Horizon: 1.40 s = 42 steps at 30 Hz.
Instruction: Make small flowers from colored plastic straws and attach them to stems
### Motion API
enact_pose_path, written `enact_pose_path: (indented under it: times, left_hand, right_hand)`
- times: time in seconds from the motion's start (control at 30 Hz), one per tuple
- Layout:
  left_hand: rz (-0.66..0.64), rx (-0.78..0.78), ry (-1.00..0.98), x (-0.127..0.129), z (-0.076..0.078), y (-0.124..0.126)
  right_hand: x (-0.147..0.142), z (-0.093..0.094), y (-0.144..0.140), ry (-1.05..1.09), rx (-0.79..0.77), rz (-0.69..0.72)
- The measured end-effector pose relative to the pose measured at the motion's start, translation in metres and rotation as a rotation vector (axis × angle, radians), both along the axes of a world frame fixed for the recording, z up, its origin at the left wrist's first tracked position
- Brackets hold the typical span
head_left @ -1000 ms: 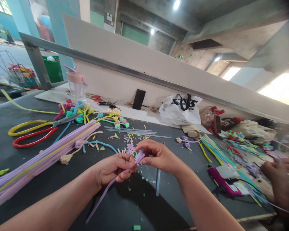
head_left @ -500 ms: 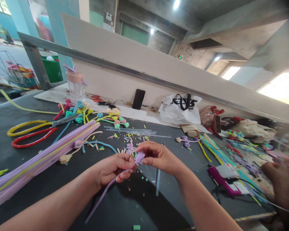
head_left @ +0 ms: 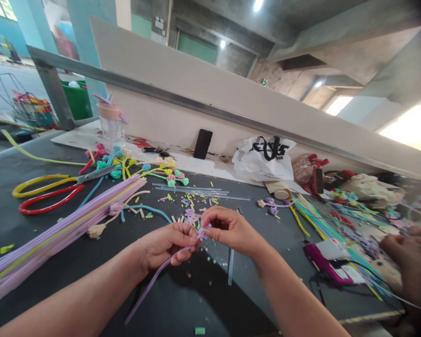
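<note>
Left hand [head_left: 166, 243] and right hand [head_left: 231, 229] meeting over the near middle of the dark bench [head_left: 73, 262], fingers [head_left: 192, 239] of both pinched on the frilled tip of a purple stem [head_left: 150, 283] trailing toward the near edge. Just beside the right wrist, a clear stick [head_left: 229, 267] flat on the bench. Toward the left edge, a long bundle of purple straws [head_left: 56, 234], with red and yellow scissors [head_left: 49, 192] beyond it. Coloured scraps [head_left: 185, 206] scattered past the hands. Along the far edge, a phone [head_left: 202, 144] leaning upright and a white bag [head_left: 263, 161]. At the right edge, another person's hand [head_left: 407, 248].
</note>
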<state>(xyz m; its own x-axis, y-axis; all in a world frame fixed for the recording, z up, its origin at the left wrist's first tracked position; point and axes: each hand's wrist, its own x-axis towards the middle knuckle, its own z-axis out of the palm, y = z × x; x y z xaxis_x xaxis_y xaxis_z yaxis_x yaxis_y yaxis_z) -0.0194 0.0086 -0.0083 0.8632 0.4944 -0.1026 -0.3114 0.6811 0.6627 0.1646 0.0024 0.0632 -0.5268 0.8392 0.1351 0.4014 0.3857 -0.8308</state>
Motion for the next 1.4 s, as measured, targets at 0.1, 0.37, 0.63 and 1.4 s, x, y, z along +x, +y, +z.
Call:
enact_pose_path:
  times: [0.1,0.37,0.63,1.4]
  left_hand:
    - [0.009,0.001,-0.003,0.000,-0.001,0.000]
    - [0.048,0.008,-0.003,0.001,-0.001,0.000]
    - [0.089,0.006,-0.037,-0.002,0.002,0.000]
    - [0.777,0.256,0.264,0.012,-0.004,0.006]
  right_hand:
    - [0.002,0.000,0.001,0.019,-0.045,0.023]
    - [0.007,-0.006,0.004,0.140,-0.195,0.056]
    - [0.007,-0.021,0.005,0.403,-0.324,0.039]
    - [-0.038,-0.054,0.013,0.614,-0.082,-0.680]
